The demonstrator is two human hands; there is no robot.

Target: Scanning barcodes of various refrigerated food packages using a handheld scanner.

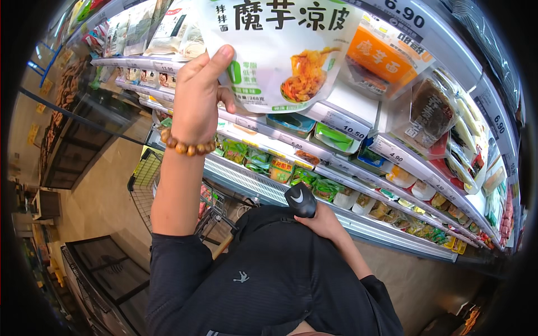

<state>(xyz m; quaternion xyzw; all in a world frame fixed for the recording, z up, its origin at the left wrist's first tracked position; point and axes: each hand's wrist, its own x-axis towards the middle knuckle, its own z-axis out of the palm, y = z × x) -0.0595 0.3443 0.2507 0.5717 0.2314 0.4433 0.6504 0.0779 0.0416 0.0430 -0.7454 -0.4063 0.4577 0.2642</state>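
Note:
My left hand [201, 94] grips the lower left edge of a white and green food pouch [269, 63], its thumb over the front. The pouch bears printed writing and a picture of a bowl of noodles; its top runs out of view. A brown bead bracelet [185, 147] circles my left wrist. Low in front of my body, my right hand [323, 222] is closed around a black handheld barcode scanner [301, 200]. Behind the pouch, an orange-labelled package [380, 56] rests on a shelf.
Refrigerated shelves of packaged food rise before me, with price rails [332, 119] along their edges and a white slatted grille [252, 172] below. A shopping cart [145, 180] stands to my left. A dark display rack [107, 269] is farther back on the tiled floor.

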